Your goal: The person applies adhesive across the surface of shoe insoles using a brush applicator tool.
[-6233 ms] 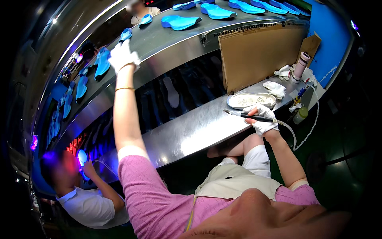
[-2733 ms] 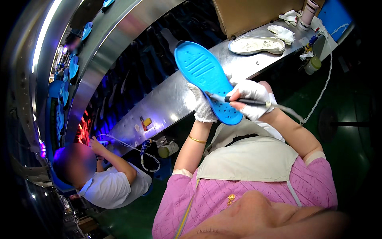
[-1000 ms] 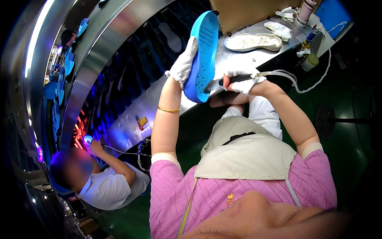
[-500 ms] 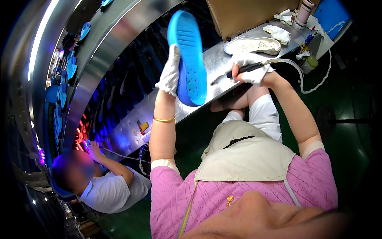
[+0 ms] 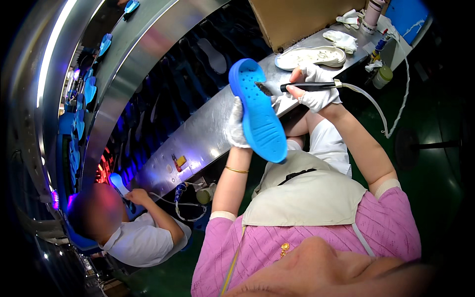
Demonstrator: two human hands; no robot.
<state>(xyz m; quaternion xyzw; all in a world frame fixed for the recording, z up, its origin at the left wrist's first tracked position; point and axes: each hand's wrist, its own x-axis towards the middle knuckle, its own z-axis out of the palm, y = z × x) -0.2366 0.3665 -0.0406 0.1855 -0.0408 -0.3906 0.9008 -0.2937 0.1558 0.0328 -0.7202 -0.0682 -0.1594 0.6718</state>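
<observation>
A blue shoe sole (image 5: 264, 121) is tilted up over the bench edge, its row of small holes at the far end and ribs at the near end. My left hand (image 5: 237, 126), in a white glove, is closed around its left side. In my right hand (image 5: 316, 91), whose white glove leaves the fingertips bare, is a black-handled brush (image 5: 303, 87) with a pale hose at its back end. Its dark bristles lie at the sole's right edge near the holes, seemingly touching it. Beyond my right hand, a white shoe (image 5: 316, 57) rests on the bench.
The metal bench (image 5: 198, 131) runs from lower left to upper right, with crumpled white gloves (image 5: 341, 41), a pink cylinder (image 5: 372, 16) and a cardboard box (image 5: 297, 20). Blue soles ride a conveyor (image 5: 111, 64) at left. A co-worker (image 5: 148, 237) holding a sole sits lower left.
My left hand has turned the sole end for end, bringing it lower and to the right. The brush, which was apart from the sole, now meets its edge. The co-worker now holds a sole.
</observation>
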